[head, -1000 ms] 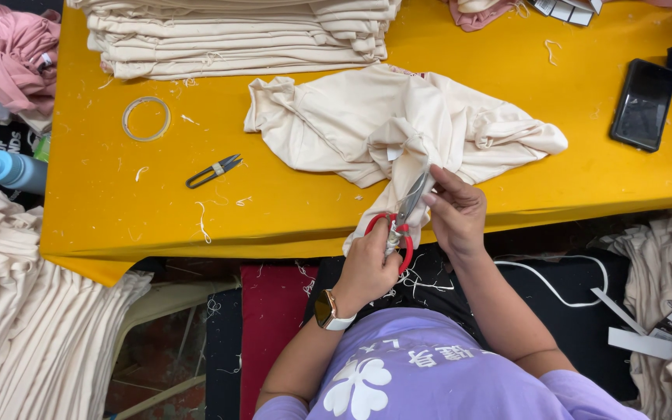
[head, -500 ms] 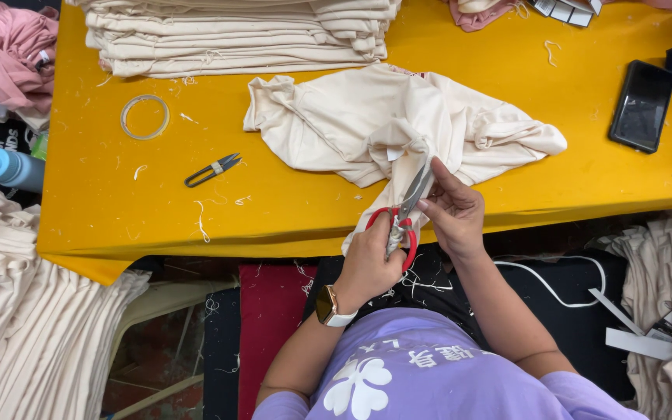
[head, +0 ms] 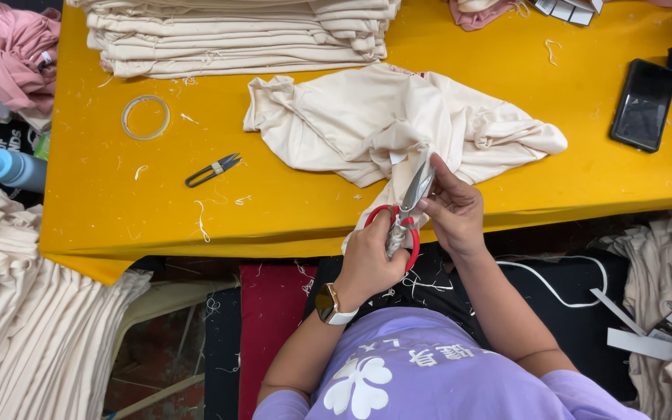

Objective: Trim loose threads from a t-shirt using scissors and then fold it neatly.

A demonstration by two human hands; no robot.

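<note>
— What is the table like where you sit?

— The yellow table (head: 103, 210) is littered with short thread ends. The crumpled cream garment (head: 367, 124) lies near its front edge, one corner hanging over toward me. Behind the garment sits a stack of folded cream cloth (head: 235, 35); to the garment's left lie small black thread snips (head: 211, 169) and, further left, a clear tape ring (head: 145, 117). To its right a dark phone (head: 643, 105) rests face up.

— And your hands?

— My left hand (head: 367, 260) is clenched through the red handles of the scissors (head: 406, 206), whose blades point up into the hanging corner of the garment. The fingers of my right hand (head: 453, 210) pinch that corner just beside the blades.

— What surrounds the table?

— Left of the garment, off the table's edge, stand piles of cream fabric (head: 17, 311), a blue bottle (head: 5, 167) and pink cloth (head: 9, 50). More cream fabric is heaped to the right, below the table.
</note>
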